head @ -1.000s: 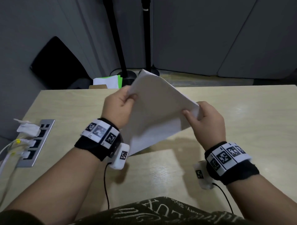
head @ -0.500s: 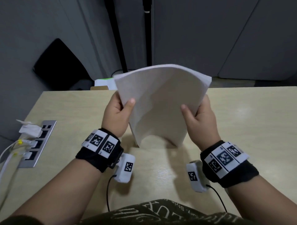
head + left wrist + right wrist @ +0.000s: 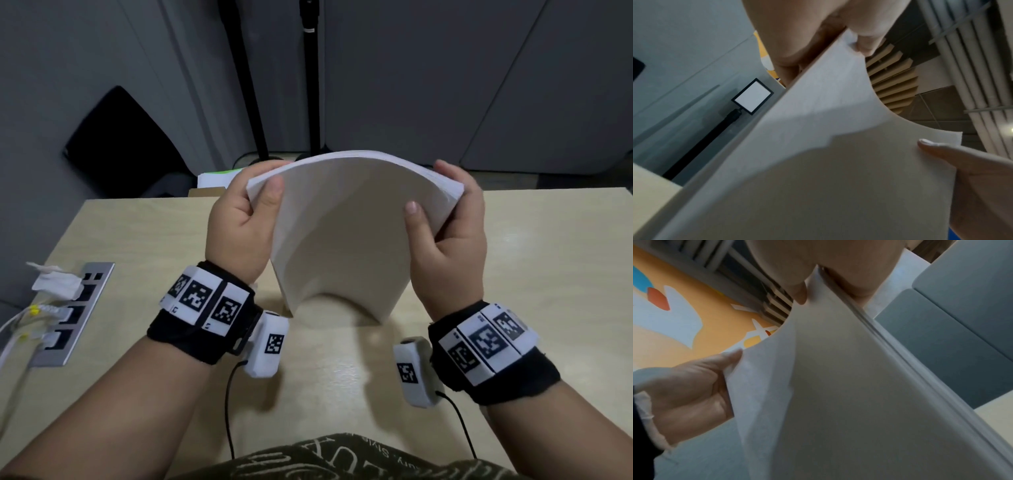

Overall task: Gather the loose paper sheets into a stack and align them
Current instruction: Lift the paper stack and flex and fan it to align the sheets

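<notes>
Paper stack [image 3: 346,236] raised, bowed; both hands' grip unchanged; power strip [image 3: 73,317] left.

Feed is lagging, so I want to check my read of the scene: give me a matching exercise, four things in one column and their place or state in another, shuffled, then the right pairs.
Things:
1. paper stack
2. left hand
3. right hand
4. power strip

Places or states:
A. set into the table at its left edge, cables plugged in
B. grips the stack's right edge
C. held upright and bowed, bottom edge on the table
D. grips the stack's left edge, thumb on the near face

Pairs: 1-C, 2-D, 3-B, 4-A
</notes>
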Demonstrator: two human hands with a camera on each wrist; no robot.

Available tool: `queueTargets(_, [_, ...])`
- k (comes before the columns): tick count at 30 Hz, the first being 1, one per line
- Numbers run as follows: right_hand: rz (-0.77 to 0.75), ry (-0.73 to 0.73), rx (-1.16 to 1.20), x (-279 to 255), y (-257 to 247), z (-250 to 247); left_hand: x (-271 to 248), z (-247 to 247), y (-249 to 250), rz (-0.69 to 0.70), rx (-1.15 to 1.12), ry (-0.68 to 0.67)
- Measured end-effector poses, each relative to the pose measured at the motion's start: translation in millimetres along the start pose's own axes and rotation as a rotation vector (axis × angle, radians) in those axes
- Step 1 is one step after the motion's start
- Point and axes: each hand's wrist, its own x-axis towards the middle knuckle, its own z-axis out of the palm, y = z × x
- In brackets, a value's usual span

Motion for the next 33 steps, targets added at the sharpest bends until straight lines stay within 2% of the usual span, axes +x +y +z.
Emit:
queueTargets(3, [-0.109,-0.028,-0.068,-2,-4,5,-4,5,6,0.039,0.113,0.006])
queueTargets(6, [-0.225,-0.153,-0.130,-10,-9,14,-15,16,9,0.061,0.151,0.032])
queueTargets(8, [-0.241,-0.183,-0.114,-13,-9,16,-18,18,10,0.067,0.160,0.032])
queueTargets(11, [-0.145,-0.066,-0.006,-10,-9,10,-12,4,8,0.036,0.102,0.058])
queueTargets(14, [0.041,-0.003,0.091,-5,-4,5,-8,-6,-2,-0.038,-0.049,-0.040])
queueTargets(16, [0.180,-0.069,0.040,-4,5,5,-10,-6,-16,-0.179,-0.130,-0.139])
queueTargets(18, [0.293,-0.206,-0.081,-7,17,7,-16,0,-29,-0.330,-0.034,-0.229])
queueTargets(19, [0.359,-0.250,-0.108,-9,19,8,-18,2,-32,-0.358,0.039,-0.236])
queueTargets(21, [0.379,-0.258,-0.087,-12,22,7,-18,2,-33,-0.348,0.116,-0.159])
queueTargets(23, [0.329,-0.198,-0.037,-8,13,4,-13,-1,-27,-0.287,0.057,-0.076])
queueTargets(26, [0.320,-0.148,0.021,-1,9,2,-9,-8,-22,-0.223,0.022,-0.079])
queueTargets(30, [0.465,-0.304,-0.110,-5,30,5,-17,-12,-40,-0.380,0.057,-0.107])
queueTargets(33, [0.446,-0.324,-0.180,-7,34,4,-23,-10,-44,-0.413,0.146,-0.136])
